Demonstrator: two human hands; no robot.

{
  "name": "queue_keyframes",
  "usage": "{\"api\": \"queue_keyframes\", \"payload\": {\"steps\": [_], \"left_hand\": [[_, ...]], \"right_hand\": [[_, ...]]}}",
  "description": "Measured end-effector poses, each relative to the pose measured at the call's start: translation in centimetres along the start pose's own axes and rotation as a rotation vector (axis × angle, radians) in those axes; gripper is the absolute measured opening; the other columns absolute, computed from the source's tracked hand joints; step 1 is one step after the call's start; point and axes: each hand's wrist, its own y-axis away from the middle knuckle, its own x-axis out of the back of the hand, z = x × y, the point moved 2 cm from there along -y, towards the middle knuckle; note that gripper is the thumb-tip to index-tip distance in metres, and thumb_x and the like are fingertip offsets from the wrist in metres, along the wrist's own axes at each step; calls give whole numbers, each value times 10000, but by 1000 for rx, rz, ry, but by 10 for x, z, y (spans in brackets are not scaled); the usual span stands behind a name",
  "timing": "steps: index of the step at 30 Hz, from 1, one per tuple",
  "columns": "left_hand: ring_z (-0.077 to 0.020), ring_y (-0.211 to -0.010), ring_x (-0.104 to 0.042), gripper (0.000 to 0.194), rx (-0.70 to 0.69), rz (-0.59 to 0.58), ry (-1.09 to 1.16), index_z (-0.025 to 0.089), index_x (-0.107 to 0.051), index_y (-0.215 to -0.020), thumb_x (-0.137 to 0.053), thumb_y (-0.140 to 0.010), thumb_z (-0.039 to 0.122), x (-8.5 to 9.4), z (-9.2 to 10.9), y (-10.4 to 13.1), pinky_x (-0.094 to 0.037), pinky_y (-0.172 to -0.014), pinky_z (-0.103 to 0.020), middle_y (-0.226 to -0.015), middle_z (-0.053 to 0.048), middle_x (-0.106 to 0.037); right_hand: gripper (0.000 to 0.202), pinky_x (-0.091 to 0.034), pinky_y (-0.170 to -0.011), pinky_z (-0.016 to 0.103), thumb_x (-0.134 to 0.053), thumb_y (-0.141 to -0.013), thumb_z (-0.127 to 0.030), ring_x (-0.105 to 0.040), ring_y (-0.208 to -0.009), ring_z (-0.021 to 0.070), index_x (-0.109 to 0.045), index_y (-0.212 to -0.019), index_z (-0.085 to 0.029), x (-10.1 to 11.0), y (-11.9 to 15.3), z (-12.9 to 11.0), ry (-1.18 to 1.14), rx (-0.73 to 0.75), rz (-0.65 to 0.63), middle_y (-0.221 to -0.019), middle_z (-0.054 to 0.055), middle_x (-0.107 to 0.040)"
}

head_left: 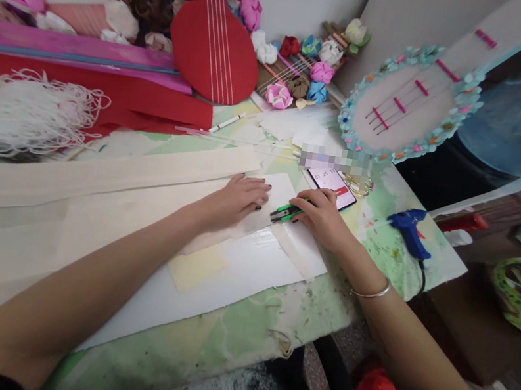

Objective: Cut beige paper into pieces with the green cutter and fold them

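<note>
My right hand (320, 215) is closed around a green and black utility knife (286, 212), whose tip points left over the edge of a cream sheet (274, 194). Flat on that sheet rests my left hand (238, 199), fingers stretched out, a short way left of the knife. Beneath lies a white board (248, 266) with a pale yellow patch (198, 268) on it. A long cream strip (93, 177) runs along the far side of the sheet. Whether the blade is out I cannot tell.
Beyond my right hand lie a phone (336, 186) and a blue glue gun (411, 232). A tangle of white cord (29, 110) sits at left. Behind stand a red lute-shaped piece (210, 47) and a flower-edged white one (400, 105). The table's right corner (453, 267) borders cluttered floor.
</note>
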Motion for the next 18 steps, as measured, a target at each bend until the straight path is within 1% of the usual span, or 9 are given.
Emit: {"api": "queue_keyframes", "payload": {"steps": [4,7,9,11,15,16,18], "left_hand": [[-241,-1294,-457,208,16,22,55,181,-553,-1071,-384,-951,197,1,0,-2,-339,-1057,-478,-1307,-127,-575],[-252,-1249,-486,251,80,58,51,170,-512,-1165,-435,-931,218,1,-2,-2,-374,-1052,-464,-1318,-139,-562],[-262,-1243,-496,325,137,71,41,165,-477,-1232,-474,-917,242,0,-3,-2,-378,-1063,-466,-1341,-144,-546],[-265,-1263,-492,348,170,77,39,165,-468,-1245,-490,-911,259,0,-4,-2,-382,-1071,-461,-1374,-145,-521],[-285,-1363,-387,408,209,91,-20,125,-463,-1269,-523,-905,298,0,-4,-2,-323,-1129,-458,-1470,-175,-412],[-290,-1373,-367,423,231,98,-41,118,-471,-1267,-541,-897,309,0,-5,-2,-305,-1141,-456,-1467,-177,-413],[-300,-1333,-392,418,280,123,-67,113,-501,-1229,-575,-879,328,1,-6,-3,-314,-1129,-460,-1394,-175,-481]], "right_hand": [[244,-296,-938,453,-474,-958,-281,-540,-972,249,-617,-1144,-215,2,-1,-1,-12,6,-15,-1105,127,-631],[244,-298,-939,453,-462,-964,-298,-536,-972,249,-619,-1133,-218,3,-1,-2,-20,-3,-32,-1106,125,-628],[241,-301,-936,454,-464,-963,-296,-536,-980,251,-619,-1132,-219,4,-1,-2,-27,-11,-41,-1113,126,-630],[239,-303,-934,455,-468,-961,-289,-536,-985,253,-620,-1130,-215,4,-1,-2,-32,-14,-48,-1117,131,-632],[235,-299,-936,452,-463,-965,-285,-542,-985,249,-624,-1119,-209,5,-2,-3,-32,-13,-45,-1112,137,-633],[236,-297,-936,450,-462,-965,-283,-544,-985,248,-624,-1119,-207,5,-2,-3,-32,-11,-43,-1108,137,-633],[239,-295,-938,448,-464,-964,-280,-547,-988,246,-625,-1125,-206,5,-2,-3,-35,-7,-47,-1105,135,-631]]}}
